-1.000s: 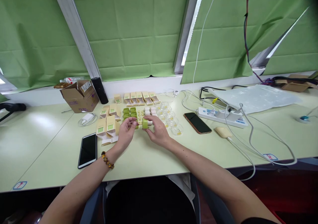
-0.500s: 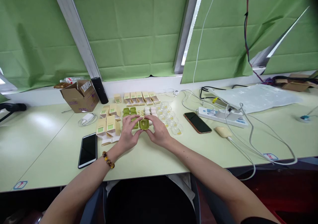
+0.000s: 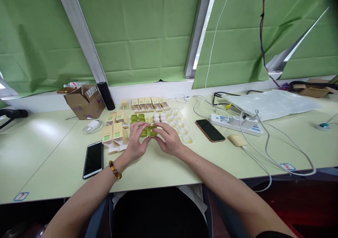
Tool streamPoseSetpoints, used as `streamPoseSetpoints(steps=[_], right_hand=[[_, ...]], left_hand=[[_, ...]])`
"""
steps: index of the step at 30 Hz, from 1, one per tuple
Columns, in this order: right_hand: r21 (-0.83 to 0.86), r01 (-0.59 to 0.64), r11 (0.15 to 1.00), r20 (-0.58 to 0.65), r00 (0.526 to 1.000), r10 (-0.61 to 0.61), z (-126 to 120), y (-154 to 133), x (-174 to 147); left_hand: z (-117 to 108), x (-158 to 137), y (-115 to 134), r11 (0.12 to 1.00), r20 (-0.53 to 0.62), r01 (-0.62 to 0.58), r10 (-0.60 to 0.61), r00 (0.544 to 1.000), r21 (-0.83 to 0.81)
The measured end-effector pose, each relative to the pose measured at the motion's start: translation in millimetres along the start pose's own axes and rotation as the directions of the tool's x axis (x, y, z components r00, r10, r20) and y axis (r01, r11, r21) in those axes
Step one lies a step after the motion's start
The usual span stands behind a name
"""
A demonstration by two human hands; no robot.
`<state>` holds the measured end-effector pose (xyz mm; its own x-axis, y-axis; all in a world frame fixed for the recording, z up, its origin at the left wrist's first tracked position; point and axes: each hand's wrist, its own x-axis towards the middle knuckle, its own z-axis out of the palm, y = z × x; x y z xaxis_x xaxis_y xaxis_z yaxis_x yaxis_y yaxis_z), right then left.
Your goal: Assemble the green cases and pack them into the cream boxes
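A small square green box (image 3: 151,131) is between my two hands, its hollow side facing me. My left hand (image 3: 137,139) grips its left side with thumb and fingers. My right hand (image 3: 169,139) holds its right side, a fingertip reaching over the hollow. Just behind, several green boxes (image 3: 137,117) stand in a group, partly hidden by my left fingers. Beside them lie tiny yellowish pieces (image 3: 149,119) and small white-pink pieces (image 3: 160,117). Clear plastic cases (image 3: 181,122) with yellow bits inside spread to the right of these.
Open cream cartons (image 3: 118,134) stand on the left, with more cartons (image 3: 149,104) at the back. Phones lie at left (image 3: 93,159) and right (image 3: 210,130). A power strip (image 3: 236,124) with loose white cables, a cardboard box (image 3: 85,102) and a black cylinder (image 3: 106,95) are farther out.
The green box has shifted slightly left and up. My right fingers have moved over its opening; the yellowish piece seen in it is now covered.
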<state>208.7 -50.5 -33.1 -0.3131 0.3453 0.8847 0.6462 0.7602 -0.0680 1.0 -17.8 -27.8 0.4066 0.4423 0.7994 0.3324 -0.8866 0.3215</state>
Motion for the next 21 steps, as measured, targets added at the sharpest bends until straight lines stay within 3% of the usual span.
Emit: streamPoseSetpoints(steps=[21], right_hand=[[-0.057, 0.045, 0.997, 0.0, 0.999, -0.045, 0.3, -0.8, 2.0]], left_hand=[[2.3, -1.2, 2.5, 0.997, -0.071, -0.038, 0.042, 0.997, 0.06]])
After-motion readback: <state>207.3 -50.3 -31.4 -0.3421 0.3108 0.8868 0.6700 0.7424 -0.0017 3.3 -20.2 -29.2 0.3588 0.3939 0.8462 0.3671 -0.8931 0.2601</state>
